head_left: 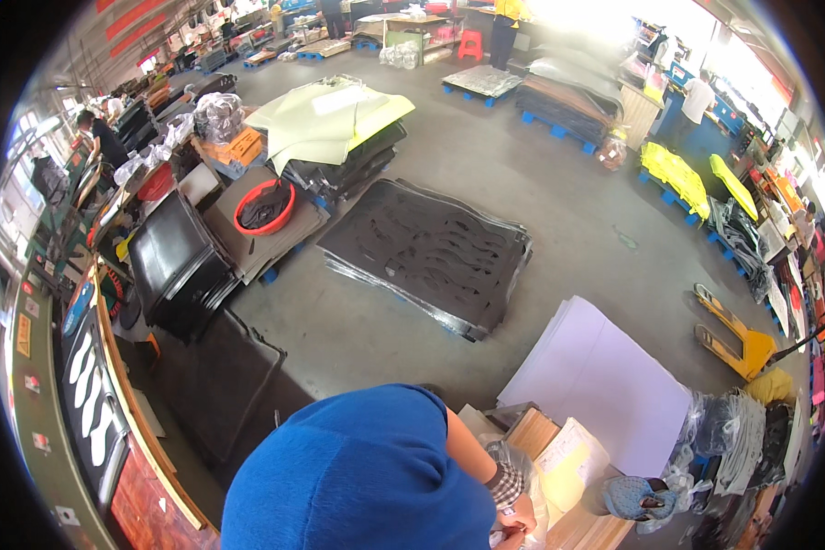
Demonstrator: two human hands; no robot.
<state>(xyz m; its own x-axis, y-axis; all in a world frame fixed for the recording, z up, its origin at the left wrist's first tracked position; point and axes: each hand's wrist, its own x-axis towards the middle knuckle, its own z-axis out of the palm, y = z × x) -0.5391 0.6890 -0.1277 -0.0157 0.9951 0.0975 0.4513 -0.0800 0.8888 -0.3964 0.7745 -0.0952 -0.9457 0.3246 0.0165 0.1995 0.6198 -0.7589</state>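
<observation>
Neither of my hands shows in the head view. Close in front, a person in a blue garment (357, 467) fills the bottom middle. From that garment a bare arm (468, 449) with a checkered cuff (507, 484) reaches down to the right. This person's hand (520, 516) is bent at the lower edge, beside crumpled clear plastic (539, 502); what it holds, if anything, I cannot make out. Next to it lie a pale yellow sheet (564, 467), a cardboard box (532, 432) and a blue patterned cloth item (634, 498).
A stack of lilac sheets (596, 385) stands to the right, a pile of black cut-out sheets (431, 252) in the middle. A red basin (282, 220) sits on stacked boards at left. A yellow pallet jack (747, 348) is far right. Other people work in the background.
</observation>
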